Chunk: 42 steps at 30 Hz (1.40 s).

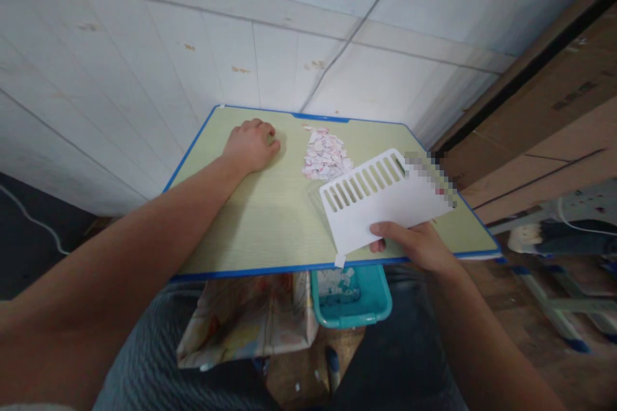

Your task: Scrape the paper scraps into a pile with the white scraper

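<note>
Head view: the left hand (251,144) sits at the table's (260,225) left side, fingers loosely curled, a gap between thumb and forefinger, while the right hand (427,245) grips a slotted white card (369,215), thumb on top, over the right front. Paper scraps (328,154) lie heaped between left hand and card, can't tell if the card touches them; teal bin (354,320) below the front edge, more scraps inside.

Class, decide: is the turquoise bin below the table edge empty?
Not empty: pale scraps show inside the turquoise bin; how full, cannot tell.
</note>
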Tool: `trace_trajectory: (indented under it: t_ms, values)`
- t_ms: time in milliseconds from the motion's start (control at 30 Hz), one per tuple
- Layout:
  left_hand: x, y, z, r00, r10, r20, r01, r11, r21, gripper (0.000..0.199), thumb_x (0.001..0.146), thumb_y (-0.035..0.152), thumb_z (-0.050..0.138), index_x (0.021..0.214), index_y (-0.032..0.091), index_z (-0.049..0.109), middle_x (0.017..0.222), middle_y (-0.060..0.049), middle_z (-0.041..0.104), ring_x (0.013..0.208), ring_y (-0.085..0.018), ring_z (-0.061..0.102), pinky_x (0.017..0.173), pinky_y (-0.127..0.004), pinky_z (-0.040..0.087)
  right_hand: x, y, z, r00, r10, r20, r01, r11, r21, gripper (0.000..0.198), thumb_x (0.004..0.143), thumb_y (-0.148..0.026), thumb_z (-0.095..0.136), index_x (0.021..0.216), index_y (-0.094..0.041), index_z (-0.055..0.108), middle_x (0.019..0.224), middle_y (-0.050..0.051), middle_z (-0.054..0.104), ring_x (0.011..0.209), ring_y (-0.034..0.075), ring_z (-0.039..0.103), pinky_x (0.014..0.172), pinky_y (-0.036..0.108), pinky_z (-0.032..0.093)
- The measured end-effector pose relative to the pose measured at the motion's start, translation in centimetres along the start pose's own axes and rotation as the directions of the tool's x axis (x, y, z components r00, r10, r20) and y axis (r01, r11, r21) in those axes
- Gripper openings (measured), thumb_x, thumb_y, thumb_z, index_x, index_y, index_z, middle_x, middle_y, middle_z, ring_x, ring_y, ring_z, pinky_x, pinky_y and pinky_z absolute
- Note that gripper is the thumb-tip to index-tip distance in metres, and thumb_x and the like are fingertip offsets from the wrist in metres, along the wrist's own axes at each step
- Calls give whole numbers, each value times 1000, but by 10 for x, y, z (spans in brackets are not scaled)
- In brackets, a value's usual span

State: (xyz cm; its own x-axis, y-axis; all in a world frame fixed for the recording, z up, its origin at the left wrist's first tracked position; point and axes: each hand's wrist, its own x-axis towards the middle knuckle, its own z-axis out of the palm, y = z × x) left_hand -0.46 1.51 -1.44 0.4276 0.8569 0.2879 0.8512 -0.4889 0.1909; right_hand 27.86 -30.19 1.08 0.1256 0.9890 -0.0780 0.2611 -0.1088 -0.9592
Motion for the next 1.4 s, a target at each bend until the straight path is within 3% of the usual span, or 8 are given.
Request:
trace_trajectory:
  t_ms: [100,267,533,633,733,867,1033,1400]
  values:
    - [3,-5,3,1000,1,-15,-1,1000,-26,49,115,46,58,151,25,85,162,-20,80,155,-44,70,137,-64,55,-1,7,1,999,-7,-48,9,999,46,28,91,-39,98,70,-26,84,67,6,83,66,28,79,71,41,69]
    - [5,-8,5,1000,-1,-3,1,1000,-29,50,114,47,58,145,20,87,160,-21,81,153,-44,72,137,-61,57,2,18,-2,998,-39,-48,42,998,56,31,83,-44,99,62,-26,83,61,8,80,60,29,77,70,43,69]
    - [5,-8,4,1000,-9,-17,8,998,-66,43,112,42,68,141,20,91,157,-21,84,153,-43,76,137,-57,59,3,23,-10,997,-59,57,53,993,103,31,89,-40,98,63,-26,87,60,7,79,57,30,73,65,43,65]
    - [5,-7,2,1000,-2,-7,2,999,-44,44,112,41,68,141,18,91,154,-22,85,151,-44,77,135,-56,61,5,30,-8,989,-90,-115,104,987,119,37,91,-39,96,59,-27,82,57,6,74,59,29,72,70,44,67]
    - [4,-8,-1,1000,9,4,-9,999,-43,43,113,41,67,141,20,92,153,-20,86,151,-42,78,133,-55,63,10,33,-3,945,-110,-308,139,988,73,39,96,-43,95,64,-28,79,63,5,76,63,29,73,74,45,68]
    - [4,-11,-4,999,40,17,-39,999,-36,43,114,43,67,141,20,92,153,-20,86,150,-43,78,131,-56,64,21,24,5,912,-46,-408,78,995,64,37,95,-56,98,77,-28,82,75,7,84,65,28,74,64,42,64]
    - [4,-13,-5,999,52,13,-52,998,-41,42,114,44,67,140,22,92,152,-19,86,150,-42,78,130,-56,63,40,-1,14,928,-3,-372,12,1000,22,38,83,-63,102,82,-28,86,82,11,90,67,31,79,64,44,69]
    - [1,-8,-7,999,43,12,-42,997,-60,42,112,40,68,141,23,93,156,-18,85,154,-43,75,134,-58,60,48,-8,15,941,-16,-339,-50,982,-183,46,88,-69,90,67,-29,83,69,11,82,63,29,71,66,44,64]
